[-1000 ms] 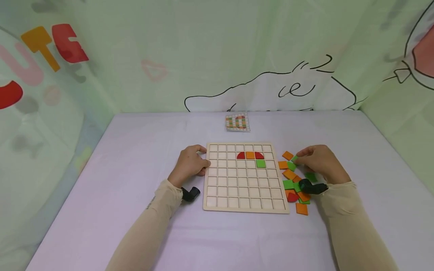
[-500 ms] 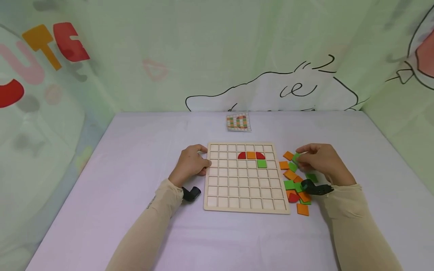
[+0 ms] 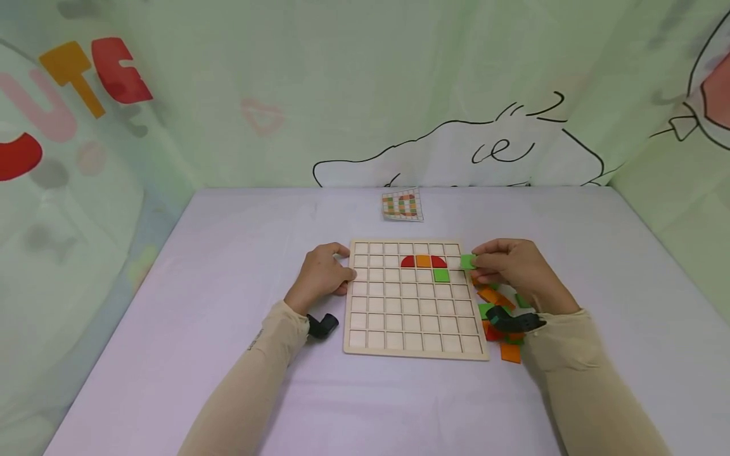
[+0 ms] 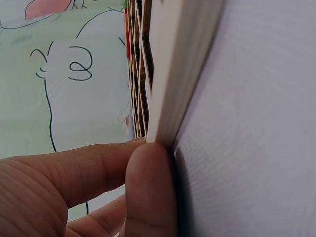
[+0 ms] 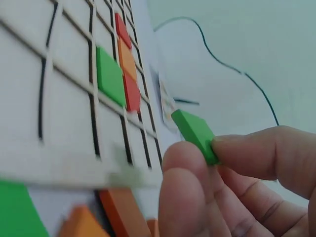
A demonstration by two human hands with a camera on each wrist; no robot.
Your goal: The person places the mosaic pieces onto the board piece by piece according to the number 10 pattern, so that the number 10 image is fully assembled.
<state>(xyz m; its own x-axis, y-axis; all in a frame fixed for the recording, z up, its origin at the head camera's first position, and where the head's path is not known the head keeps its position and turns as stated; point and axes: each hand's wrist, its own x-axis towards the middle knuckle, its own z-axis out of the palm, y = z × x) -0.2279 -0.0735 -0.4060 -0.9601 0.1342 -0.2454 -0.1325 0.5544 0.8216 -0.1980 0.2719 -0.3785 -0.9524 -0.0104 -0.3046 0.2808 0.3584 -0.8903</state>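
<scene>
A pale wooden grid board (image 3: 399, 356) lies on the table. Set in its upper rows are two red rounded tiles (image 3: 407, 261), an orange square tile (image 3: 423, 261) between them, and a green square tile (image 3: 441, 275) under the right red one. My left hand (image 3: 321, 273) rests at the board's left edge, thumb and index fingertips touching the rim. Over the board's right rim, my right hand (image 3: 516, 269) pinches another green square tile (image 5: 193, 133) between thumb and fingers. In the right wrist view that tile is tilted, above the level of the board.
Right of the board lies a loose pile of orange, green and red tiles, with an orange tile (image 3: 510, 353) at its near end; my right hand and wrist camera hide part of it. Behind the board lies a small printed pattern card (image 3: 402, 204). A printed cloth (image 3: 353, 95) stands behind the table.
My right hand has moved left from the tile pile to the board's right rim, carrying a green tile out of the pile. My left hand stays at the left edge.
</scene>
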